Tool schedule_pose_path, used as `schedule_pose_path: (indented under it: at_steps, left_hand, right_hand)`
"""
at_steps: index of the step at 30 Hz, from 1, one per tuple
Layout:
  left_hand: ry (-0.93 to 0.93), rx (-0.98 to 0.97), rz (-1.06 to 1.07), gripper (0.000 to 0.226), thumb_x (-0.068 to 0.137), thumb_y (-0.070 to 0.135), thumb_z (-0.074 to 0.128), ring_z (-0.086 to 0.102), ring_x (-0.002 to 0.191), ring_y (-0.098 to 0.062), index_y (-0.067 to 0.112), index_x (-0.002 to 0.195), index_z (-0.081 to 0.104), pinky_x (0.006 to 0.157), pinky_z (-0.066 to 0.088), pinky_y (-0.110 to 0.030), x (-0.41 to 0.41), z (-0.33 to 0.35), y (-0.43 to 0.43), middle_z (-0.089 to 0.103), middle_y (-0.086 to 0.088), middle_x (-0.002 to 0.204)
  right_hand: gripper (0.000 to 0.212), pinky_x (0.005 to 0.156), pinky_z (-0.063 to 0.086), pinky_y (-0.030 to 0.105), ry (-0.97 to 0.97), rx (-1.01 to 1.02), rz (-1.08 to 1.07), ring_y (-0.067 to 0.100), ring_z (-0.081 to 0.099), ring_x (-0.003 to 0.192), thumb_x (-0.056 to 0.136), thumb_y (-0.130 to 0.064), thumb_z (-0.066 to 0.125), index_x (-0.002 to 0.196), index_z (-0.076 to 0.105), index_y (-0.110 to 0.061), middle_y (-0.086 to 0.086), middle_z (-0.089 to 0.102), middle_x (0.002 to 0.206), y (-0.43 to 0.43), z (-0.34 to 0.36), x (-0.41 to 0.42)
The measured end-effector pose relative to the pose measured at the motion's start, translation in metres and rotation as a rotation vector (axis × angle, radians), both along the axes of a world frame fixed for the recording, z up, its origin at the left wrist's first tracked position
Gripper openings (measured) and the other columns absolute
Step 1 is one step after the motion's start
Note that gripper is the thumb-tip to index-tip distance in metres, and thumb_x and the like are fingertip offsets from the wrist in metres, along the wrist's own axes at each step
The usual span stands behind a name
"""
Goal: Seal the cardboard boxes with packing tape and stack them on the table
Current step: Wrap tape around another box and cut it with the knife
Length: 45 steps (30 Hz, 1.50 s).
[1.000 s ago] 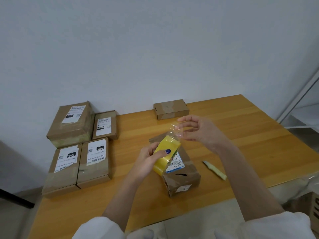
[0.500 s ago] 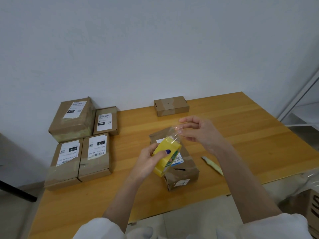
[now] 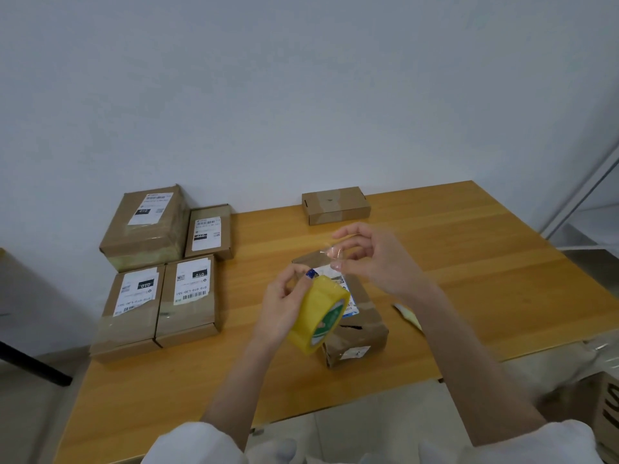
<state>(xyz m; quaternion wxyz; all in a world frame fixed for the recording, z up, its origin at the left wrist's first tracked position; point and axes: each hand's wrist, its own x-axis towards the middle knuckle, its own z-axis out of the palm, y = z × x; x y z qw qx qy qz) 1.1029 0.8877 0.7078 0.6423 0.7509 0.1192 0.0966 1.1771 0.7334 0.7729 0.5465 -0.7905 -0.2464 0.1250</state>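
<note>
My left hand grips a yellow roll of packing tape just above a small brown cardboard box with a white label, which lies in the middle of the wooden table. My right hand pinches the clear free end of the tape, pulled a short way up and right from the roll. Both hands hover over the box without touching it.
Several labelled cardboard boxes lie side by side at the table's left end. One small plain box stands at the back by the wall. A pale yellow cutter lies right of the middle box. A metal shelf stands at the right.
The roll has tilted so its green inner label now shows, and it sits a little lower. My right hand has drawn the tape end slightly farther from the roll.
</note>
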Motion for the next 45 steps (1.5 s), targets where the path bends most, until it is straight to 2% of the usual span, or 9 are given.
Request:
schedule_pose_path:
  at_steps: [4,7,9,15,19,25,34,42,45]
  left_hand:
    - [0.035,0.085,-0.056,0.02,0.095,0.024,0.052,0.053,0.066,-0.023,0.031,0.113,0.056,0.062,0.042,-0.035,-0.001,-0.008,0.007,0.062,-0.02,0.078]
    - [0.004,0.091,-0.039,0.033,0.089,0.021,0.062,0.06,0.093,-0.004,0.028,0.119,0.053,0.08,0.048,-0.02,-0.004,-0.004,0.015,0.064,0.008,0.102]
    - [-0.098,0.147,-0.001,0.036,0.083,0.028,0.064,0.054,0.102,0.005,0.025,0.118,0.055,0.083,0.044,-0.011,-0.006,0.002,0.019,0.058,0.014,0.112]
    - [-0.302,0.069,0.076,0.014,0.085,0.016,0.068,0.059,0.096,-0.004,0.021,0.097,0.064,0.082,0.046,-0.017,-0.003,0.016,0.028,0.066,0.009,0.099]
    - [-0.323,0.067,0.157,0.022,0.083,0.002,0.067,0.058,0.076,0.001,0.023,0.076,0.063,0.073,0.044,-0.014,0.001,0.017,0.036,0.067,0.015,0.075]
    - [-0.389,0.096,0.191,0.016,0.084,0.01,0.067,0.06,0.084,-0.008,0.025,0.079,0.063,0.082,0.048,-0.027,-0.007,0.011,0.044,0.067,0.015,0.082]
    - [-0.41,0.034,0.206,0.008,0.083,0.018,0.066,0.059,0.08,-0.009,0.025,0.08,0.063,0.078,0.048,-0.027,-0.003,0.015,0.045,0.065,0.011,0.079]
    - [-0.425,-0.003,0.224,0.003,0.082,0.021,0.065,0.061,0.083,-0.022,0.023,0.083,0.063,0.08,0.05,-0.037,0.005,0.024,0.05,0.065,0.0,0.081]
    - [-0.442,-0.009,0.23,0.003,0.084,0.017,0.065,0.064,0.085,-0.029,0.015,0.085,0.062,0.085,0.051,-0.045,0.005,0.029,0.049,0.067,-0.01,0.082]
  right_hand:
    - [0.036,0.074,0.052,0.024,-0.112,-0.047,0.02,0.015,0.064,0.074,0.08,-0.004,0.074,0.1,0.058,-0.029,-0.007,0.073,0.086,0.01,0.0,-0.006]
    - [0.034,0.07,0.047,0.014,-0.192,-0.09,0.052,0.006,0.06,0.072,0.082,-0.005,0.07,0.1,0.057,-0.031,-0.012,0.072,0.084,0.021,-0.001,-0.012]
    - [0.034,0.067,0.044,0.012,-0.218,-0.111,0.05,0.005,0.058,0.072,0.083,-0.006,0.069,0.1,0.057,-0.032,-0.014,0.071,0.084,0.028,-0.001,-0.014]
    - [0.033,0.066,0.045,0.009,-0.236,-0.114,0.086,0.005,0.059,0.075,0.084,-0.005,0.07,0.102,0.057,-0.03,-0.013,0.071,0.089,0.04,0.003,-0.014]
    - [0.031,0.067,0.043,0.006,-0.234,-0.089,0.087,0.0,0.06,0.075,0.083,-0.009,0.072,0.104,0.058,-0.028,-0.015,0.07,0.089,0.047,0.0,-0.017]
    - [0.032,0.07,0.048,0.007,-0.162,-0.036,-0.02,-0.002,0.063,0.074,0.078,-0.015,0.078,0.102,0.06,-0.026,-0.017,0.068,0.097,0.053,-0.007,-0.021]
    - [0.017,0.055,0.042,0.006,-0.071,0.073,-0.087,-0.002,0.065,0.067,0.076,-0.018,0.08,0.086,0.066,-0.022,-0.012,0.073,0.074,0.059,-0.005,-0.02]
    - [0.018,0.074,0.048,0.013,-0.032,0.145,-0.15,0.0,0.068,0.076,0.078,-0.025,0.078,0.087,0.063,-0.029,-0.02,0.072,0.077,0.065,-0.001,-0.018]
    - [0.021,0.084,0.05,0.026,0.02,0.258,-0.193,0.002,0.07,0.079,0.078,-0.017,0.078,0.087,0.06,-0.024,-0.016,0.073,0.074,0.07,-0.001,-0.021]
